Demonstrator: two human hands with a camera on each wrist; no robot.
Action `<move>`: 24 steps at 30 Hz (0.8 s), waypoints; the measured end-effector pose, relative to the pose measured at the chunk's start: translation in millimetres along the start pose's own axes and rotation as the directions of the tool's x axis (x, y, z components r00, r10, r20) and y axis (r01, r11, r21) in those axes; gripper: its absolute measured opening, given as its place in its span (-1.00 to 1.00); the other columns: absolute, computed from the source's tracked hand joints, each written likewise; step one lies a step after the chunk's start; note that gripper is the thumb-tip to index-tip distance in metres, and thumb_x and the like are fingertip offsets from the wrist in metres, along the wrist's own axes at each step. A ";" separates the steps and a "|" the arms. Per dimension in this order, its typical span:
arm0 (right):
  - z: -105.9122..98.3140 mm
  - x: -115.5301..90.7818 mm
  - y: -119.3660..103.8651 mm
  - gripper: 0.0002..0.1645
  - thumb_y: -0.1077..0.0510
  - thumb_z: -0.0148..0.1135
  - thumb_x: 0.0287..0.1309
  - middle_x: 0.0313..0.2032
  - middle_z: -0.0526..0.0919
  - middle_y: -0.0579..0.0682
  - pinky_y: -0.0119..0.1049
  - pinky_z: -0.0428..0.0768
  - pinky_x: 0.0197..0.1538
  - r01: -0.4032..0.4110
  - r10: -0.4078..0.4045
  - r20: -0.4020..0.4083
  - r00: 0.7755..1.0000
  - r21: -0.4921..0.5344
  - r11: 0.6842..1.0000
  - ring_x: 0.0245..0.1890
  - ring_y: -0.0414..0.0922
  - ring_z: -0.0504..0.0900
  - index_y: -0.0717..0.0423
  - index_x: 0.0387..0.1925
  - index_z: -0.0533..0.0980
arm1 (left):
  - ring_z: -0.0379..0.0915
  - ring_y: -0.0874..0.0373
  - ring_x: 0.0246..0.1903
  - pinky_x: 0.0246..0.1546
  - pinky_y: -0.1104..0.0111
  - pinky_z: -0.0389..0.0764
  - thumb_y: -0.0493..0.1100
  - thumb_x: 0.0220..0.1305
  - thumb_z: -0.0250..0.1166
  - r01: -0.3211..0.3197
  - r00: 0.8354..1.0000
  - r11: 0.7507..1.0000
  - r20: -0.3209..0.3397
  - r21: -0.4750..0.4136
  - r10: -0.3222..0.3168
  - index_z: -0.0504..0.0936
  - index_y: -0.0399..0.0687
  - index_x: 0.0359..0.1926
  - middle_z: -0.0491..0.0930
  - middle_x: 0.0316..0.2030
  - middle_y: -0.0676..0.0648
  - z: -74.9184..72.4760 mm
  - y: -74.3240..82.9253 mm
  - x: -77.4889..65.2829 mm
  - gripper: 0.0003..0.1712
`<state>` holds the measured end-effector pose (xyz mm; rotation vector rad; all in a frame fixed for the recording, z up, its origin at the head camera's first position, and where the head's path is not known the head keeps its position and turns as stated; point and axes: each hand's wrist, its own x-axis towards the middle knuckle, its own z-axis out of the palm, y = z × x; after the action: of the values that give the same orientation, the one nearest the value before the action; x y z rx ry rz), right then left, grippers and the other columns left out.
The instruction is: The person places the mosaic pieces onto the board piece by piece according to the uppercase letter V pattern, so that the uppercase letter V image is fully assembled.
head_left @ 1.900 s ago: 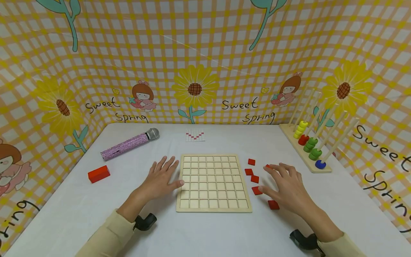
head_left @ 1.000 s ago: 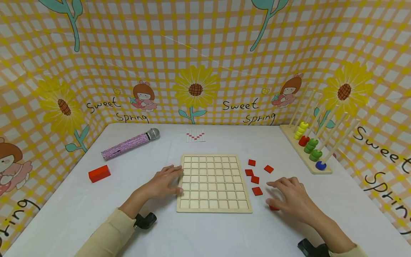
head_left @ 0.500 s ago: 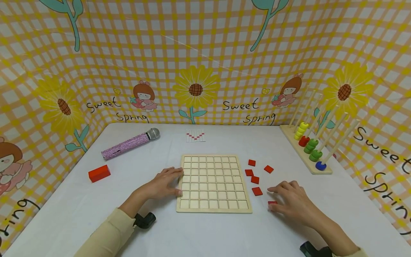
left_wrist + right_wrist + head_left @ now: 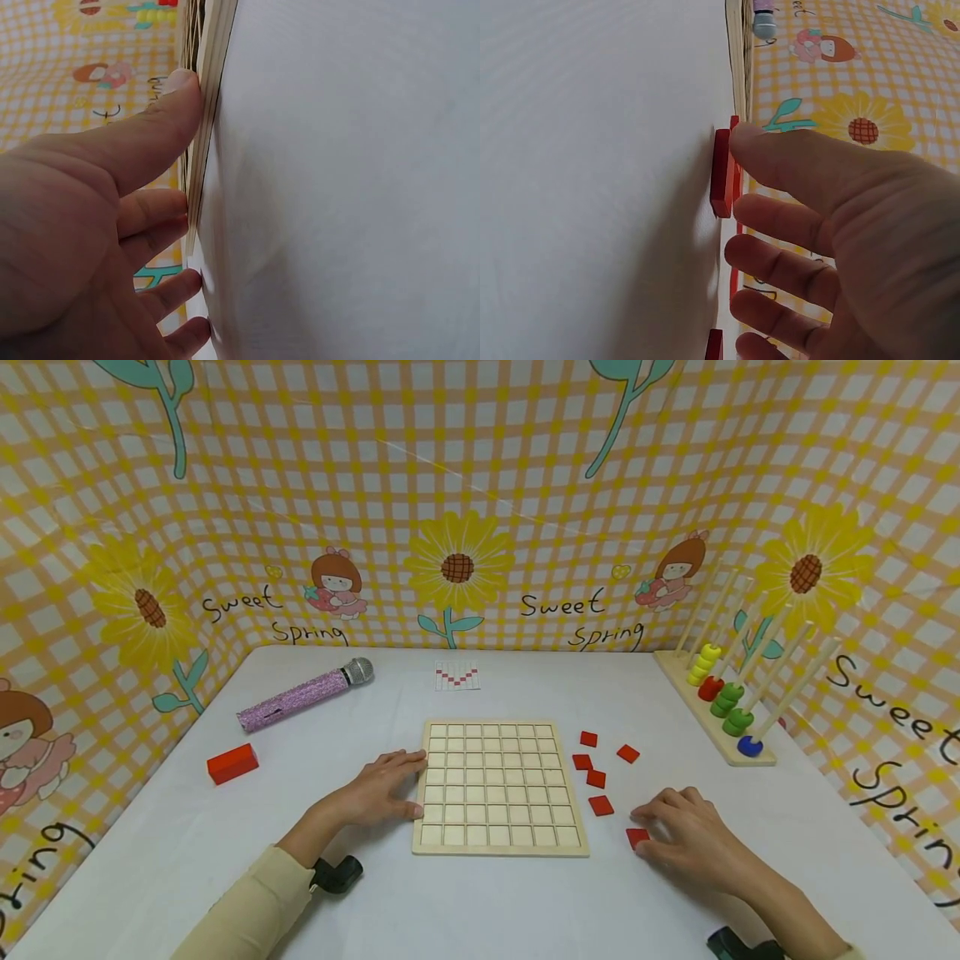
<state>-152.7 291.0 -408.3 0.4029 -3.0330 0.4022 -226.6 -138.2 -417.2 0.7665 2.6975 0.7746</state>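
A square wooden grid board [image 4: 495, 853] lies on the white table. My left hand [image 4: 375, 789] rests against its left edge; in the left wrist view the thumb [image 4: 169, 124] touches the rim and the fingers are extended. On the right, my right hand [image 4: 690, 835] is low over the table beside a red square tile [image 4: 637, 838]. Its thumb [image 4: 772, 154] is at the tile's face in the right wrist view, with the other fingers spread and slightly bent. Several more red tiles [image 4: 601, 806] lie flat between the board and this hand.
A small card [image 4: 457, 677] with a red V pattern of squares lies behind the board. At the left are a glittery purple microphone [image 4: 300, 697] and a red block [image 4: 232, 764]. A wooden peg abacus [image 4: 750, 758] with coloured beads stands at the back right.
My right hand has come back toward the front from the far tiles, leaving one on the table, and now reaches the nearest tile. My left hand has settled against the board's left edge.
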 end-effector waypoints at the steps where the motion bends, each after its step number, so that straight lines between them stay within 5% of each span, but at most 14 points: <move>1: 0.0 -0.5 0.6 -0.61 -0.01 0.49 -0.20 -0.25 0.57 -0.12 -0.15 0.35 -0.17 -0.004 0.004 0.006 1.000 0.004 1.000 -0.16 -0.09 0.35 -0.02 -0.24 0.65 | -0.13 -0.23 0.44 0.36 -0.18 -0.03 0.01 0.15 0.33 0.001 1.000 1.000 -0.001 0.006 -0.001 0.22 -0.14 0.38 0.11 0.44 -0.12 0.2 0.0 0.4 -0.16; 24: -2.5 -6.4 6.7 -0.76 0.14 0.45 -0.14 -0.25 0.57 -0.19 -0.22 0.34 -0.15 0.017 -0.018 0.008 1.000 0.040 0.999 -0.15 -0.13 0.33 -0.11 -0.32 0.64 | -0.10 -0.22 0.44 0.34 -0.20 0.02 0.03 0.17 0.30 0.003 1.000 0.997 -0.008 0.073 -0.003 0.16 -0.13 0.41 0.09 0.45 -0.11 2.7 2.5 5.7 -0.14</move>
<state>-148.2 299.5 -408.1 0.4343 -3.0315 0.4612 -229.4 -132.1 -418.5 0.7770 2.7465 0.6835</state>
